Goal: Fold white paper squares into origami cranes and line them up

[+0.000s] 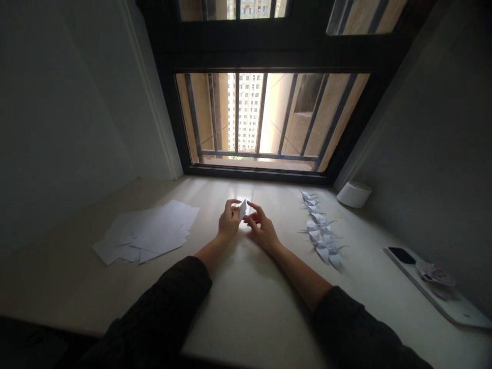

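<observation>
A small piece of folded white paper [242, 210] stands up on edge above the sill, between my two hands. My left hand [229, 220] pinches it from the left, fingers bent round its side. From the right, my right hand [262, 226] has its index fingertip by the paper's upper point and its thumb by the lower edge, the two curved around that side. The exact contact of the right fingertips is too small to make out. Off to the right lies a row of folded paper cranes [321, 233]. Loose white paper sheets [157, 230] lie in an overlapping pile on the left.
The pale sill [246, 302] runs up to a dark-framed window [257, 177] with bars outside. A white round object [354, 195] stands at the back right by the wall. A phone in a light case [434, 287] with a cartoon-like attachment lies at the far right.
</observation>
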Tool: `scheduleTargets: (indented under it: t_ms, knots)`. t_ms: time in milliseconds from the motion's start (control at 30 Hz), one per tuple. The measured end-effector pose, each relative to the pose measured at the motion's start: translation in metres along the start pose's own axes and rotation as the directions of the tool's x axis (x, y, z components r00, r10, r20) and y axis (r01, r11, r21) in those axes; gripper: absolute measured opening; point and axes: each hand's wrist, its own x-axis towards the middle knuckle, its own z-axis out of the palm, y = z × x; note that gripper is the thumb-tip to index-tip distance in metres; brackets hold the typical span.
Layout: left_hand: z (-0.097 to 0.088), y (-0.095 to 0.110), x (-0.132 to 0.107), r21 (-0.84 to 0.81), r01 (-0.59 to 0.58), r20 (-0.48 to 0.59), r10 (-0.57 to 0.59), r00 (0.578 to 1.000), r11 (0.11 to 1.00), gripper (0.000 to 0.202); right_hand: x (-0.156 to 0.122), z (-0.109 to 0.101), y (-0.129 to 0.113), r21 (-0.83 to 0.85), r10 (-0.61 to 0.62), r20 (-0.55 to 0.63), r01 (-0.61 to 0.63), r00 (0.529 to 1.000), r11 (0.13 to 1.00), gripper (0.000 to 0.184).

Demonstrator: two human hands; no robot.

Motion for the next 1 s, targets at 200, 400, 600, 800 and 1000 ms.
scheduleTargets:
  t_ms: [200,400,600,800,1000]
  knots:
    - [-0.004,0.005,-0.001,0.267,-0.141,0.095,0.119,0.988,0.953,0.027,0.001,-0.003,-0.002,-0.073,-0.107,-0.059,0.102,0.993,0.992,0.044]
    - [-0.004,0.006,-0.001,0.397,-0.193,0.148,0.144,0.978,0.897,0.026,0.002,-0.002,0.001,0.038,-0.079,-0.002,0.079,0.997,0.996,0.033]
    - [-0.001,0.003,-0.002,0.204,-0.046,0.129,0.019,0.991,0.978,0.024,0.005,-0.003,0.013,0.148,0.080,-0.076,-0.068,0.994,0.987,0.041]
    - [0.002,-0.004,0.005,-0.168,0.116,0.207,-0.080,0.975,0.979,0.028,0.008,-0.006,0.017,0.168,0.107,-0.256,-0.064,0.961,0.984,0.039]
    - [0.002,0.001,0.006,-0.300,0.139,0.208,-0.078,0.975,0.944,0.030,0.010,-0.008,0.017,0.223,0.096,-0.144,-0.062,0.985,0.973,0.042]
